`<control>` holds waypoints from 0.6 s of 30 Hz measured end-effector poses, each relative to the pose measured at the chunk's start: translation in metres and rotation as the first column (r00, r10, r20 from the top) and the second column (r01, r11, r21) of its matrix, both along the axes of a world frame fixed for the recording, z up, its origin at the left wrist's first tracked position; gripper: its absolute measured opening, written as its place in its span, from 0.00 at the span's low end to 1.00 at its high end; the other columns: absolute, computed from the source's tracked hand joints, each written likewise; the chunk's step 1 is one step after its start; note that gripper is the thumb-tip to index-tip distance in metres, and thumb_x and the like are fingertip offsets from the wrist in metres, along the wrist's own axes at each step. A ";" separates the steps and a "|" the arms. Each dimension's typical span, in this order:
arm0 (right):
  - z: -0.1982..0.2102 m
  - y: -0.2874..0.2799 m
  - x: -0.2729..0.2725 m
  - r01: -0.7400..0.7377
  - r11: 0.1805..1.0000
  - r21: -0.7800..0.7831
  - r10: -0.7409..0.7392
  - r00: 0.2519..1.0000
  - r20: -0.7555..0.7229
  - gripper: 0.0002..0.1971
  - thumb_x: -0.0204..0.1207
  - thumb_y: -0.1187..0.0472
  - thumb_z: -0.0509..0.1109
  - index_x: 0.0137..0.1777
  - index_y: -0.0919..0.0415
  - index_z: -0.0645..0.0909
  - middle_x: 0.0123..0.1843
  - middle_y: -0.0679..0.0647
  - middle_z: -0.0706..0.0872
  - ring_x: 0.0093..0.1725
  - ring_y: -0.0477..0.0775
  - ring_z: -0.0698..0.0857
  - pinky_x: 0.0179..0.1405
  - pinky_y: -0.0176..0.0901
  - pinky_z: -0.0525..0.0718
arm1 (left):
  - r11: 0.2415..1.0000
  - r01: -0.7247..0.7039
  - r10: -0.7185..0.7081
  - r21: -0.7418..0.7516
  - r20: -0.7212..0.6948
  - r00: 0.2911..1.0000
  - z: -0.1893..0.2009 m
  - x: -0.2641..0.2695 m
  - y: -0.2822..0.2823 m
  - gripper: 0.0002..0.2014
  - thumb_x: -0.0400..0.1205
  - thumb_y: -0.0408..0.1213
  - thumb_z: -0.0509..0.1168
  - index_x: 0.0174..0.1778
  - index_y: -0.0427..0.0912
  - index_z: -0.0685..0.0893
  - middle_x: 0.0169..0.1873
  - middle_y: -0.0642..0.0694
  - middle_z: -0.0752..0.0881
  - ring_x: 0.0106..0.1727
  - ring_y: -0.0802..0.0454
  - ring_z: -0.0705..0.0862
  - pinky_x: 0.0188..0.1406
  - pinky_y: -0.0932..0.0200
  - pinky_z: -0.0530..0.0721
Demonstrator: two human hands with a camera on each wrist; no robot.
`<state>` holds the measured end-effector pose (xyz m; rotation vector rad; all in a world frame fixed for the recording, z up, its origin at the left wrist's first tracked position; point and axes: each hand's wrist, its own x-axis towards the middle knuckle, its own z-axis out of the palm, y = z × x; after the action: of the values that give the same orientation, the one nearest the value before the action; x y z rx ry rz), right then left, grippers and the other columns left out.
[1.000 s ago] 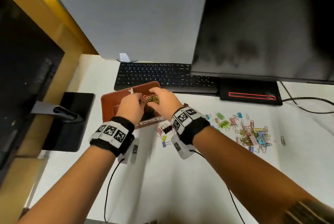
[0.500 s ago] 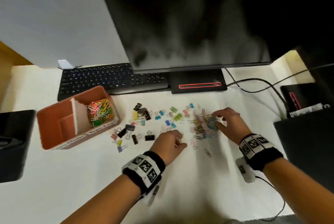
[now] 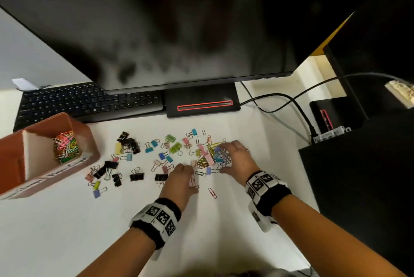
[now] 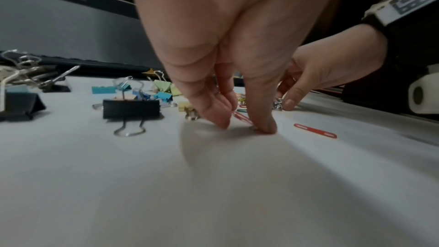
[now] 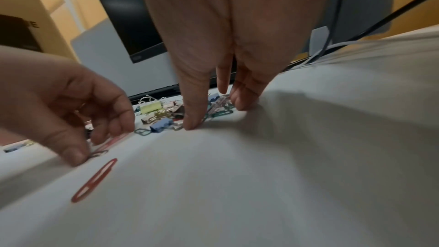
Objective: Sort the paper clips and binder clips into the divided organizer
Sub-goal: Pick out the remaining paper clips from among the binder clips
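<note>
Red clip: a loose red paper clip (image 3: 212,192) is lying nearest the person, flat on the white desk (image 3: 67,232), between the two wrists and just beside the left hand

Left hand: the left hand (image 3: 181,179) is pinching a pink paper clip (image 4: 242,117) against the desk, thumb and fingers curling on it; its long axis is pointing away from the person

Right hand: the right hand (image 3: 237,158) is spreading curled fingers over the mixed pile (image 3: 210,156), thumb touching the desk; I cannot tell if it is holding any clip

Binder clips: black and colored ones (image 3: 136,176) are lying scattered to the left

Organizer: the brown organizer (image 3: 89,140) is standing far left, paper clips (image 3: 66,147) filling one compartment; the left hand is nearer to it
</note>
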<state>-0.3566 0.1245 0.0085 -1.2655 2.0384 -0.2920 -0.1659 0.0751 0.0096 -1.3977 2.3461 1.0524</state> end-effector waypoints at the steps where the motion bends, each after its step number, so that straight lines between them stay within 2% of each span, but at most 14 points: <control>1: -0.001 -0.002 0.001 -0.011 1.000 -0.011 0.011 1.000 0.014 0.34 0.63 0.63 0.80 0.70 0.55 0.73 0.65 0.56 0.77 0.64 0.57 0.78 0.66 0.43 0.75 | 1.000 -0.004 0.004 -0.009 -0.021 1.000 -0.002 0.001 0.001 0.20 0.74 0.34 0.72 0.62 0.39 0.79 0.57 0.41 0.79 0.57 0.44 0.80 0.54 0.59 0.76; 4: -0.002 -0.007 -0.001 -0.018 1.000 -0.013 0.018 0.998 0.055 0.31 0.64 0.68 0.78 0.67 0.54 0.76 0.64 0.56 0.79 0.62 0.57 0.81 0.64 0.43 0.77 | 0.998 -0.042 0.038 -0.038 -0.096 0.995 -0.005 0.005 0.004 0.15 0.76 0.30 0.69 0.59 0.39 0.82 0.52 0.40 0.83 0.54 0.44 0.82 0.52 0.59 0.76; 7: -0.001 -0.010 -0.004 -0.016 1.000 0.003 0.015 0.998 0.067 0.29 0.65 0.69 0.77 0.67 0.54 0.77 0.63 0.56 0.80 0.60 0.57 0.82 0.63 0.43 0.79 | 0.989 -0.112 0.093 -0.101 -0.173 0.981 -0.008 0.005 0.004 0.07 0.78 0.29 0.66 0.50 0.37 0.86 0.46 0.40 0.85 0.48 0.44 0.83 0.46 0.63 0.74; 11: -0.003 -0.011 -0.007 0.011 1.000 0.010 -0.012 0.999 0.047 0.24 0.67 0.71 0.75 0.64 0.58 0.78 0.57 0.60 0.83 0.54 0.60 0.84 0.59 0.47 0.82 | 0.985 -0.086 0.056 -0.153 -0.189 0.980 -0.009 0.003 0.002 0.08 0.79 0.28 0.63 0.48 0.38 0.86 0.45 0.42 0.84 0.45 0.46 0.83 0.44 0.65 0.72; 15: -0.004 -0.007 -0.014 0.037 0.998 0.058 -0.041 0.996 0.075 0.23 0.68 0.71 0.74 0.64 0.62 0.79 0.50 0.60 0.86 0.46 0.55 0.82 0.56 0.46 0.84 | 0.976 0.030 -0.066 -0.215 -0.160 0.985 -0.009 0.004 -0.001 0.07 0.77 0.26 0.63 0.45 0.36 0.86 0.42 0.40 0.85 0.44 0.42 0.84 0.40 0.59 0.82; 18: -0.004 -0.002 -0.019 0.048 0.996 0.075 -0.051 0.997 0.049 0.17 0.70 0.70 0.73 0.59 0.64 0.81 0.53 0.62 0.87 0.53 0.61 0.85 0.57 0.46 0.84 | 0.971 0.068 -0.107 -0.230 -0.162 0.981 -0.009 0.005 -0.004 0.07 0.77 0.27 0.64 0.46 0.36 0.87 0.41 0.38 0.86 0.44 0.40 0.85 0.44 0.50 0.87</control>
<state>-0.3759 0.1222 0.0047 -1.1525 2.0207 -0.2665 -0.1610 0.0712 0.0002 -1.3055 2.6986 0.9446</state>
